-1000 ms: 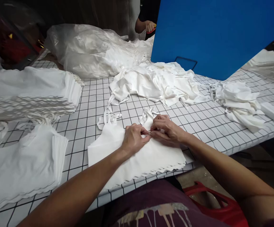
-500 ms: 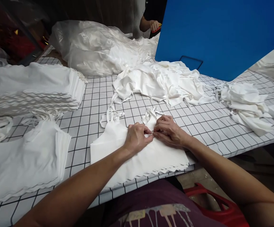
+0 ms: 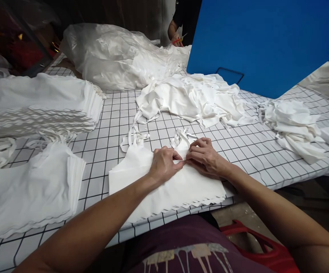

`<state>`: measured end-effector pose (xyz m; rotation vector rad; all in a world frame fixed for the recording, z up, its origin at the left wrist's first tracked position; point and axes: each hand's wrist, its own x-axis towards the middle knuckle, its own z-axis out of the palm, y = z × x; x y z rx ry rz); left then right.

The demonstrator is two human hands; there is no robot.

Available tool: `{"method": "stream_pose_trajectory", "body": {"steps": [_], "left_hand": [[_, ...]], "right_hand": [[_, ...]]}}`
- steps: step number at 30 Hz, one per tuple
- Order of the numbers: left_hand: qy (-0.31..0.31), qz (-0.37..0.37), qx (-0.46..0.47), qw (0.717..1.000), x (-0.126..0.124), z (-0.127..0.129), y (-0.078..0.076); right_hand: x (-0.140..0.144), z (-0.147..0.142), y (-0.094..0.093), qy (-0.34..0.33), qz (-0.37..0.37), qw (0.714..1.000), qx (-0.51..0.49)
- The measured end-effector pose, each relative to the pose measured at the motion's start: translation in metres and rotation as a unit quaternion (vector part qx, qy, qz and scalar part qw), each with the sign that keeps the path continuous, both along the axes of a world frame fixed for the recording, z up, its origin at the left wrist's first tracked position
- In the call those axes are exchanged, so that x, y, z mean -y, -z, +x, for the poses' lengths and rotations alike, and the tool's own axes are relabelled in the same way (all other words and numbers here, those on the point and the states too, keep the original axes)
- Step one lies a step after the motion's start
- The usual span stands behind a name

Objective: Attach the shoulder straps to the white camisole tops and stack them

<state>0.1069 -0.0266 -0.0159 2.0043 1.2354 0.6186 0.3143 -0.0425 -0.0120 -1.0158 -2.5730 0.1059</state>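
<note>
A white camisole top [image 3: 141, 197] with thin straps lies flat on a small stack of like tops at the table's front edge. My left hand [image 3: 166, 163] rests on it, thumb and forefinger pinching the fabric at the neckline. Close by on the right, my right hand [image 3: 206, 157] is closed in a pinch on the same edge, its fingers curled. The fingertips of both hands nearly meet there. Loose straps [image 3: 136, 138] lie beyond the top's upper edge.
Stacked white garments [image 3: 39, 98] fill the left side. A plastic bag [image 3: 104, 53], a loose fabric pile [image 3: 187, 94] and a blue board [image 3: 261, 41] stand behind. More cloth [image 3: 292, 121] lies right. Across the table, a co-worker's hand [image 3: 176, 39] holds orange-handled snips.
My right hand has shifted very slightly right; my left hand stays pinched on the camisole top. The co-worker's hand with the snips has moved lower and left.
</note>
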Motion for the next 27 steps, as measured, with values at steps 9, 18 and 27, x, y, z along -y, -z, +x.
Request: {"method": "stream_pose_trajectory", "body": {"steps": [9,18,27], "left_hand": [[0.006,0.009,0.0,1.0,0.0,-0.001,0.002],[0.025,0.013,-0.018,0.999,0.0,-0.001,-0.003],[0.029,-0.011,-0.025,0.999,-0.001,-0.003,-0.009]], "right_hand": [[-0.003,-0.001,-0.01,-0.019,0.047,0.994,0.097],[-0.031,-0.011,-0.05,-0.131,0.038,0.97,0.203],[-0.046,-0.021,-0.065,-0.158,-0.019,0.97,0.185]]}}
